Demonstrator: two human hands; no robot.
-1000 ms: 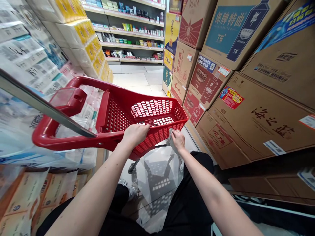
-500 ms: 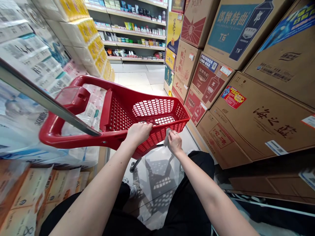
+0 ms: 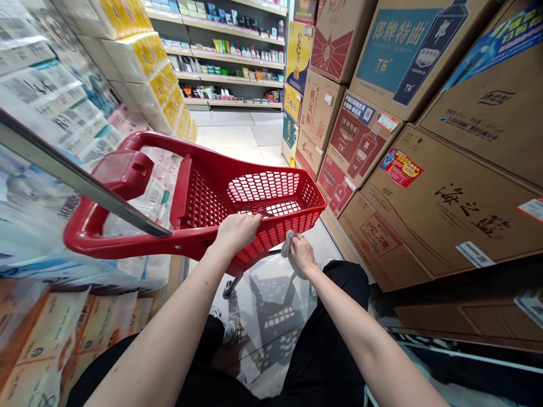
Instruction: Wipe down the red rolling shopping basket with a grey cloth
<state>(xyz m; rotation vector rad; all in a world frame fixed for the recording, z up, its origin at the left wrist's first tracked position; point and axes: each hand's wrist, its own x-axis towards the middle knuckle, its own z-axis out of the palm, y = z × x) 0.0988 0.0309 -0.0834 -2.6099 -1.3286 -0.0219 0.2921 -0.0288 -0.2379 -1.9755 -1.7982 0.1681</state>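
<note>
A red plastic shopping cart [image 3: 203,165] with a mesh basket stands in front of me, its handle end to the left. My left hand [image 3: 238,230] is closed over the near rim of the basket, fingers curled inside. Just below the basket's near side, my right hand [image 3: 302,252] pinches a crumpled grey cloth [image 3: 287,244]. The cloth is close to the mesh wall; whether it touches cannot be made out. A metal pole [image 3: 85,175] slants across the cart's handle end.
Stacked cardboard cartons [image 3: 462,198] line the right side. Packs of tissue [image 3: 144,62] and other wrapped goods are piled at the left. A shelf of toiletries [image 3: 233,53] stands at the back. Tiled floor [image 3: 237,135] runs between them. A cart wheel [image 3: 228,291] is near my shoe.
My right hand has moved slightly downward with the cloth, away from the basket's wall. My left hand keeps its hold on the rim, and the cart stays nearly in place.
</note>
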